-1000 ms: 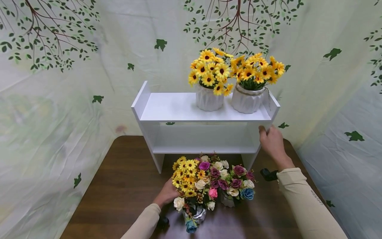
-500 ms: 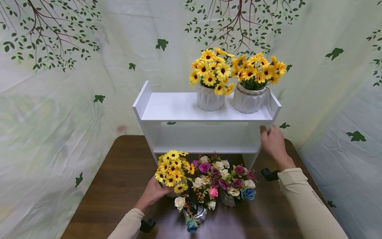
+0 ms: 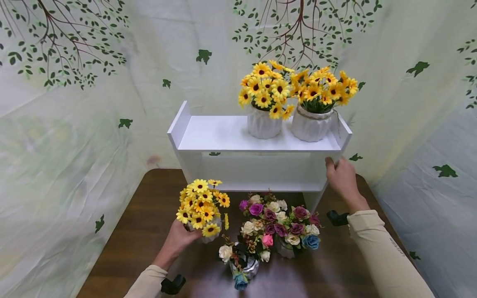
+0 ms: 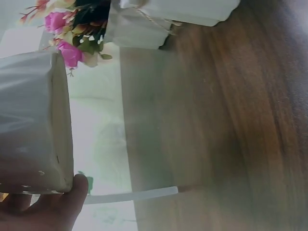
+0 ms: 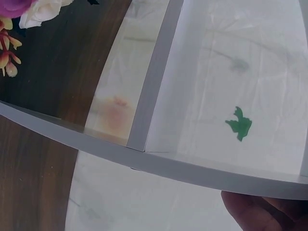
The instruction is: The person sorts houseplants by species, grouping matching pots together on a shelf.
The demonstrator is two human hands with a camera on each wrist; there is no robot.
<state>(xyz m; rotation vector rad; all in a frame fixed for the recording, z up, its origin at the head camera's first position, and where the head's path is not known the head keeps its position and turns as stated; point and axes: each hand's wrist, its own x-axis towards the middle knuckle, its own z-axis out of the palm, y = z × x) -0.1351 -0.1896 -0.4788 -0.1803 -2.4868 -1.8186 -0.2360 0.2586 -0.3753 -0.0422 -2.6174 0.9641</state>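
Note:
My left hand [image 3: 178, 240] grips a white pot [image 4: 29, 125] of yellow daisy-like flowers [image 3: 201, 205], raised off the table in front of the shelf's left side. In the left wrist view the pot's base edge shows, with fingers at its lower side. At the far right, my right hand [image 3: 343, 178] holds the side panel of a white shelf unit [image 3: 216, 134] just under its top board. The right wrist view shows those fingers [image 5: 250, 211] at the panel's edge. Two white pots [image 3: 263, 123] with yellow flowers stand on the top board, towards the right.
Pots of mixed artificial roses stand on the brown table [image 3: 126, 240] before the shelf, one in a silvery pot [image 3: 247, 268], another in a whitish pot [image 3: 285, 249]. A lower board [image 3: 257, 186] spans the unit. Leaf-printed cloth [image 3: 93, 136] hangs behind.
My left hand has carried the pot of yellow flowers left and up, away from the rose pots. My right hand stays on the shelf's side panel.

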